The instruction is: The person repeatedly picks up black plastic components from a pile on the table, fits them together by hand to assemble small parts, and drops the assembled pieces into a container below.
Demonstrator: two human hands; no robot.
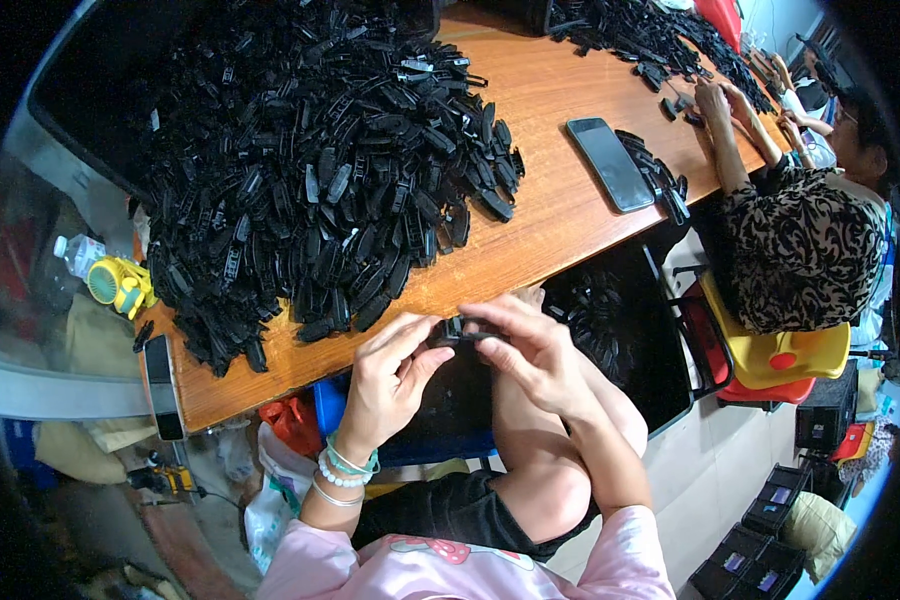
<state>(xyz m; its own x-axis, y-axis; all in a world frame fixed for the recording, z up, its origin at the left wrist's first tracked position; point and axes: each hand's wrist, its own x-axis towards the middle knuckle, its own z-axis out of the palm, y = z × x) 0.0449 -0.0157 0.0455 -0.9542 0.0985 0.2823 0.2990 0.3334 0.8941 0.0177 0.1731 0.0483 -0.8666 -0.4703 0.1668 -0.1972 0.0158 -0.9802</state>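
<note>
Head view: has heaped black pieces (pixel 320 170) lying ahead-left of left hand (pixel 384 375); pinches small black part (pixel 455 328) in its fingertips, and likewise in right hand (pixel 538 355) just rightward; seems mid-fitting or checking; probably calls next for steady, matched pressure.

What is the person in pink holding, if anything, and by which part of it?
A small black part, its left end in the left hand's fingers, its right in the right hand's. Whether it is one piece or two, I cannot tell.
</note>
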